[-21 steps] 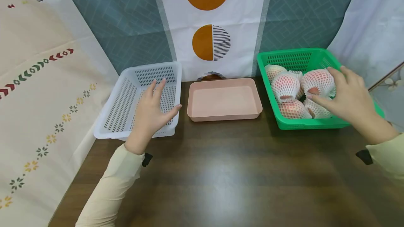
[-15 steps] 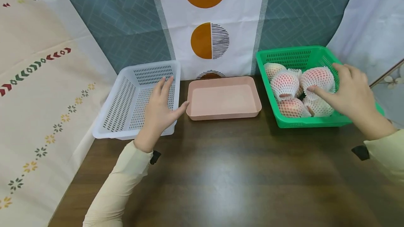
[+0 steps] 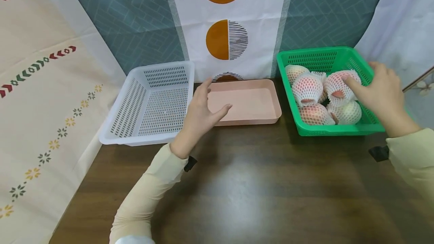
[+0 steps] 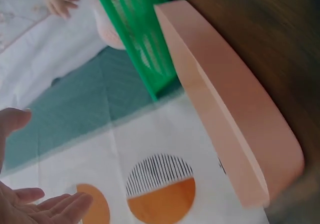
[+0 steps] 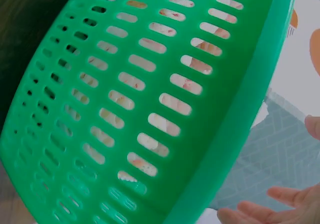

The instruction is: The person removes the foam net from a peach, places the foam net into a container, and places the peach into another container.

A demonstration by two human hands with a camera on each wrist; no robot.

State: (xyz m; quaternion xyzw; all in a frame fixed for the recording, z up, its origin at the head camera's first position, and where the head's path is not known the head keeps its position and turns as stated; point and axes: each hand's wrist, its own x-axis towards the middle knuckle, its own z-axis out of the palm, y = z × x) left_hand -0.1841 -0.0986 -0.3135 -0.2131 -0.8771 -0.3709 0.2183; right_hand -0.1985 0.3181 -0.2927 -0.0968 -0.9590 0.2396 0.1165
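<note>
In the head view my left hand [image 3: 200,110] hovers over the gap between the white basket [image 3: 145,138] and the pink tray [image 3: 244,121], its fingers overlapping the tray's left end. Thumb and fingers are spread with nothing between them. My right hand [image 3: 384,91] is above the right side of the green basket [image 3: 333,131], holding nothing, its thumb overlapping a foam-netted fruit [image 3: 340,84]. Several round fruits in white foam nets, reddish and pale, lie in that basket. The right wrist view shows the right hand's fingertips [image 5: 250,211] beyond the basket's slotted wall.
Everything stands on a dark wooden table [image 3: 244,183]. A patterned cloth [image 3: 227,40] hangs right behind the tray. Cream embroidered fabric [image 3: 51,123] borders the left side, and a thin stem with pale flowers [image 3: 424,86] is at the far right.
My left hand has moved right, from over the white basket to the tray's left end. My right hand has drawn slightly up and away from the netted fruit, which stays in the green basket.
</note>
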